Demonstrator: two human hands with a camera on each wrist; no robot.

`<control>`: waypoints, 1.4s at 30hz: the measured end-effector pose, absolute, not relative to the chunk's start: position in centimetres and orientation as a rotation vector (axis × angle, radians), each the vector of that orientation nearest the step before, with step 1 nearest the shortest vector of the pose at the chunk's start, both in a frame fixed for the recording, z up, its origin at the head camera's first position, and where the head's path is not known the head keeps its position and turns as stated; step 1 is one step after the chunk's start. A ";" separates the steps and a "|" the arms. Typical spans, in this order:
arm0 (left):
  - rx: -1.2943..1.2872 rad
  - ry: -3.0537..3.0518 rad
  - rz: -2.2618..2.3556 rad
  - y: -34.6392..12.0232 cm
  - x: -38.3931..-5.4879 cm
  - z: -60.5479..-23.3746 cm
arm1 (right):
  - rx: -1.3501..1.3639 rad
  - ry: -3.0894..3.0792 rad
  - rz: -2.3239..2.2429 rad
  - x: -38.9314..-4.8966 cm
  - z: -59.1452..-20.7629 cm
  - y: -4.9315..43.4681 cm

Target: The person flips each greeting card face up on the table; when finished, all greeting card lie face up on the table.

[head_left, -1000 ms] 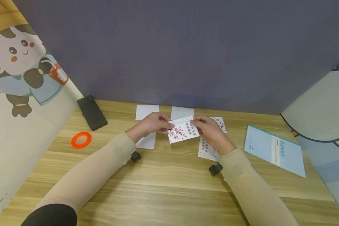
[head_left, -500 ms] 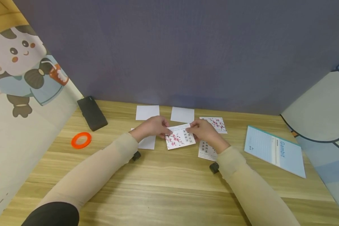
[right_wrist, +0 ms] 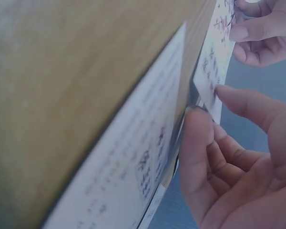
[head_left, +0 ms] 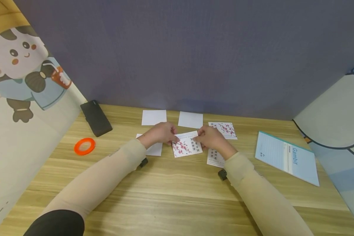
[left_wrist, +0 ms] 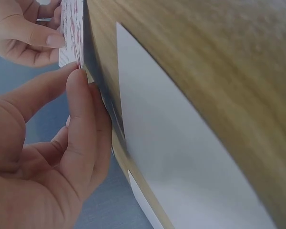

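Note:
A white card [head_left: 187,146] printed with pink blossom branches and dark characters is between my hands in the head view. My left hand [head_left: 163,133] pinches its left edge between thumb and fingers. At its right edge my right hand [head_left: 213,137] does the same. In both wrist views the card stands slightly off the wooden surface, a dark gap showing beneath it. A blank white card [left_wrist: 167,129] lies beside my left hand. Near my right hand lies another printed card [right_wrist: 133,157], partly hidden by that hand in the head view.
Two blank cards, a left one [head_left: 154,117] and a right one [head_left: 190,120], lie along the back panel, with a blossom card [head_left: 224,129] to their right. A black phone-like slab [head_left: 96,118] and an orange ring [head_left: 85,146] lie left. A blue notebook [head_left: 287,158] lies right.
Both hands have brought the held card lower and nearer to me, slightly to the left. The card behind my right hand shows more fully now. The other things have stayed put.

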State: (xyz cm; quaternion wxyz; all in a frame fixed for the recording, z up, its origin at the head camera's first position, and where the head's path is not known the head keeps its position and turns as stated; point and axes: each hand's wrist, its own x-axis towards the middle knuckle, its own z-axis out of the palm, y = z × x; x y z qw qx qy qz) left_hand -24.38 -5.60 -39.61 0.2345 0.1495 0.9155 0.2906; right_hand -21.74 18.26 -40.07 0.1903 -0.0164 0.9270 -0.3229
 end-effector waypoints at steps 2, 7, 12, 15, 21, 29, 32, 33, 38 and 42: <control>0.397 2.516 0.793 -5.4 -24.6 -39.5 | -0.073 2.639 -0.842 -22.1 -40.0 18.3; 0.379 2.518 0.782 -4.9 -25.0 -39.4 | -0.115 2.691 -0.730 -22.7 -39.5 18.3; 0.366 2.523 0.774 -4.4 -25.5 -39.3 | -0.169 2.718 -0.682 -23.4 -39.0 18.5; 0.370 2.536 0.763 -4.1 -25.9 -39.2 | -0.192 2.733 -0.653 -24.0 -38.9 18.7; 0.375 2.568 0.748 -3.5 -26.4 -39.0 | -0.228 2.758 -0.568 -25.2 -38.8 19.0; 0.363 2.593 0.759 -2.9 -27.3 -38.8 | -0.248 2.749 -0.530 -26.7 -38.2 19.5; 0.357 2.604 0.755 -2.6 -27.8 -38.8 | -0.258 2.740 -0.522 -27.2 -38.1 19.8; 0.355 2.605 0.755 -2.5 -27.9 -38.8 | -0.262 2.734 -0.521 -27.4 -38.1 19.9; 0.355 2.621 0.745 -2.0 -28.6 -38.5 | -0.306 2.715 -0.512 -28.5 -37.9 20.6; 0.353 2.658 0.740 -1.5 -29.3 -38.1 | -0.327 2.730 -0.500 -29.5 -37.2 21.3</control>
